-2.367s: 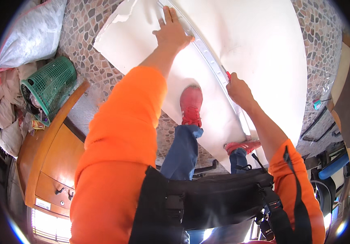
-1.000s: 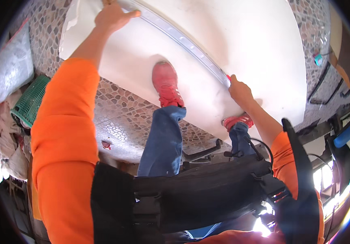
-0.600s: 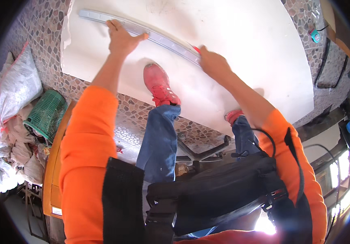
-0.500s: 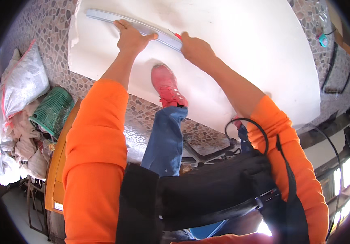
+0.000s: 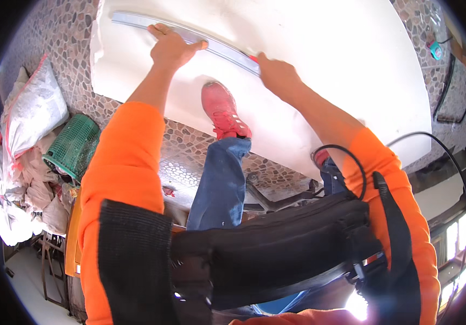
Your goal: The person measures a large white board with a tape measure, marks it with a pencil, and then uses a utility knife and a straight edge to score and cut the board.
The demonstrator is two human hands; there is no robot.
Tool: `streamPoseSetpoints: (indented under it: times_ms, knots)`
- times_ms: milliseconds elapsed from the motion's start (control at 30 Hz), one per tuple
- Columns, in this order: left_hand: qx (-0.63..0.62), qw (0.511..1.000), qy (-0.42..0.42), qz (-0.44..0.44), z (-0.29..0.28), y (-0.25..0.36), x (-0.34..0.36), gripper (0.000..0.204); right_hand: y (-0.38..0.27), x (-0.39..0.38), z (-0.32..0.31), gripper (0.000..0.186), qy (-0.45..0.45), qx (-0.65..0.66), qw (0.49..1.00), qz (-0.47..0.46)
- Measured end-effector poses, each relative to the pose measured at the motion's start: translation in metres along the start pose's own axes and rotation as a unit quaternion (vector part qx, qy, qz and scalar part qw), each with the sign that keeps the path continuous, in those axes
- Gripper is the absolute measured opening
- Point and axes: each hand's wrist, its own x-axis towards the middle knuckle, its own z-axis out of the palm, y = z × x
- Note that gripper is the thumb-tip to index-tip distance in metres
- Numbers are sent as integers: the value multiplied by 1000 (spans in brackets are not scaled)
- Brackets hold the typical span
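A long silvery metal channel (image 5: 222,51) lies across the upper part of a large white board (image 5: 346,70). Near its middle, my left hand (image 5: 172,51) presses it down, fingers over the strip and thumb spread to the right. At its right end is my right hand (image 5: 279,75), closed around what looks like a red utility knife (image 5: 253,58). Only the knife's red tip shows, against the channel's far edge; the rest is hidden in my fist. My foot in a red shoe (image 5: 221,105) rests on the board's near edge.
Pebble-patterned floor (image 5: 189,142) surrounds the board. To the left are a green plastic basket (image 5: 73,146), a white sack (image 5: 37,116) and several bags. A teal tape measure (image 5: 435,51) and a black metal frame (image 5: 450,116) lie at right. A black cable (image 5: 433,135) loops beside my right arm.
My right hand has slid right and slightly nearer along the channel with the red knife. The left hand keeps its hold, shifted slightly left in the picture.
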Motion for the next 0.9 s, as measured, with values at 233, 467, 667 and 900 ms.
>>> streamPoseSetpoints:
  times_ms: [233, 467, 667, 900]
  knots:
    - [45, 999, 8, 5, 9, -1, 12, 142, 118, -132, 44, 35, -52, -49, 989, 130]
    - [-23, 998, 56, -4, 20, 15, -8, 129, 235, -335, 60, 28, -74, -29, 968, 237]
    - [-147, 988, 11, 39, 95, 120, -115, 126, 189, -323, 48, 28, 26, 98, 950, 295]
    - [-128, 992, -5, -8, 109, 163, -121, 138, 186, -297, 54, 29, 25, 148, 965, 214]
